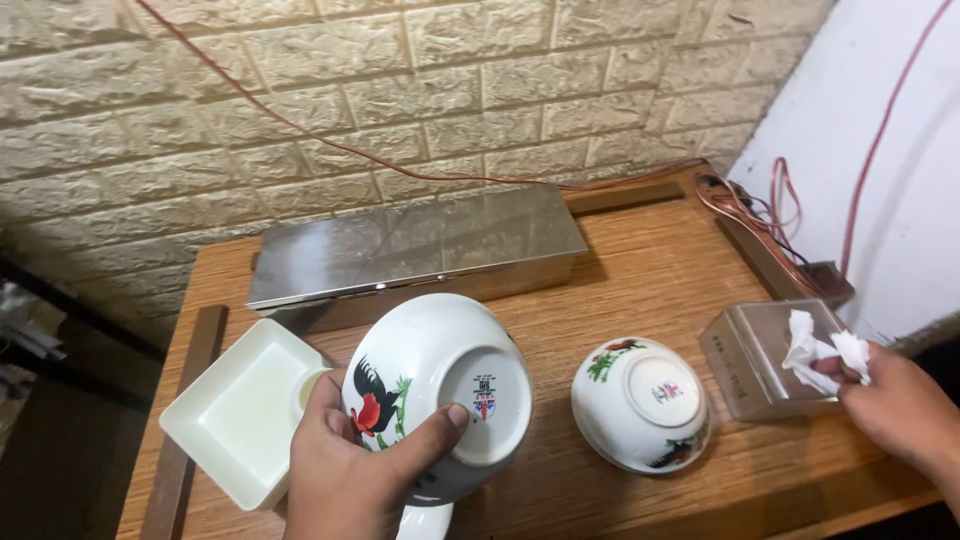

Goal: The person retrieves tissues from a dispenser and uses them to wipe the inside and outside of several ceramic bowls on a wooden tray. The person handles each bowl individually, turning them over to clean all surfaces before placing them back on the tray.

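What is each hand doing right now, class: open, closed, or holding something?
Left hand: closed on the upturned white ceramic bowl with a rooster painting.
Right hand: fingers pinching a white tissue at the metal tissue box.

Rooster bowl [437, 390] tilted, base outward.

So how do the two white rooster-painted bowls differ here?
The white rooster-painted bowl in the left hand is lifted and tilted, its base facing the camera; the white bowl on the wooden table rests upside down, untouched. The held bowl looks larger, though it is nearer the camera. The left hand grips the held one. Both show painted sides and a marked foot ring.
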